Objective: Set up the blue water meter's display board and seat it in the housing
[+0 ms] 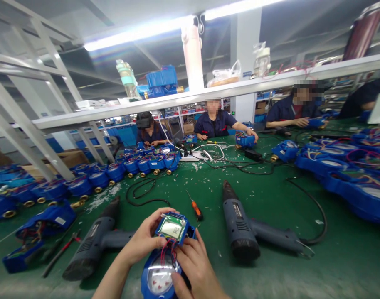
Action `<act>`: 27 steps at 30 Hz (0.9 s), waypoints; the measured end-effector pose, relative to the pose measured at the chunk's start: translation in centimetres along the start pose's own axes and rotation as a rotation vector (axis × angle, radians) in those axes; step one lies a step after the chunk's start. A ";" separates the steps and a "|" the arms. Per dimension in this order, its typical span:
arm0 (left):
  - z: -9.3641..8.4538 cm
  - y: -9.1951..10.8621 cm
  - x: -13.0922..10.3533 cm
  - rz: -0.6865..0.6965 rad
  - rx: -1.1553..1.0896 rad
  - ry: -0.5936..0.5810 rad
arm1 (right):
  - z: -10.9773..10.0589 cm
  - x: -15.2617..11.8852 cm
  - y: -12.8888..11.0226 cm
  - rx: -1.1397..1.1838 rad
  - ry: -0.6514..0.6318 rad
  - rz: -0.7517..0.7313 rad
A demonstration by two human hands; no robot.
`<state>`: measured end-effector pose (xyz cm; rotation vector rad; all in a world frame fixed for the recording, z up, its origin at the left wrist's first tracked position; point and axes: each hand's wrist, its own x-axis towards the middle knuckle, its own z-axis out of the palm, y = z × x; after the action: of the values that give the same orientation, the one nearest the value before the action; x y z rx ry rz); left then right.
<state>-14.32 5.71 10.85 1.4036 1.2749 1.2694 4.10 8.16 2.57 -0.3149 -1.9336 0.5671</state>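
Note:
My left hand [146, 236] grips a blue display housing [172, 227] by its left side, thumb at the near edge and fingers behind. A green circuit board with a small LCD screen sits in that housing. Red and dark wires run from it down to a blue water meter [159, 276] with a round clear dial, standing at the table's near edge. Over the meter's right side lies my right hand [194, 261], its fingers bent under the housing near the wires and its thumb by the dial. The fingertips of this hand are partly hidden.
Heat guns lie left [93, 245] and right [240, 224], with an orange screwdriver [195, 209] between. Blue meters line the left [80, 185] and crowd the right [358, 178]. Cables and a white power strip [191, 156] cross the green table [205, 178]. Several people sit opposite under a shelf [165, 104].

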 end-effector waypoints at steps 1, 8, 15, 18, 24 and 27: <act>0.0 0.1 0.1 -0.012 0.017 -0.019 | 0.0 -0.1 0.1 0.003 -0.006 0.012; 0.0 0.4 0.5 -0.040 0.120 -0.114 | -0.1 -0.4 0.4 0.040 0.004 0.034; 0.0 0.5 0.1 -0.032 0.246 -0.183 | -0.8 -0.2 0.3 0.037 -0.076 0.008; 0.0 0.2 0.1 -0.021 0.304 -0.110 | -1.1 0.1 0.1 0.045 -0.120 0.035; -1.1 -0.8 0.1 -0.008 0.345 -0.065 | -0.1 -0.2 0.6 0.016 0.061 -0.031; -1.5 -2.5 0.0 0.093 0.389 0.023 | 1.6 -1.4 1.7 -0.077 0.244 -0.085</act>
<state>-16.17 5.92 8.64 1.7404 1.5470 1.1388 3.16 8.58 0.08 -0.3335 -1.7263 0.3805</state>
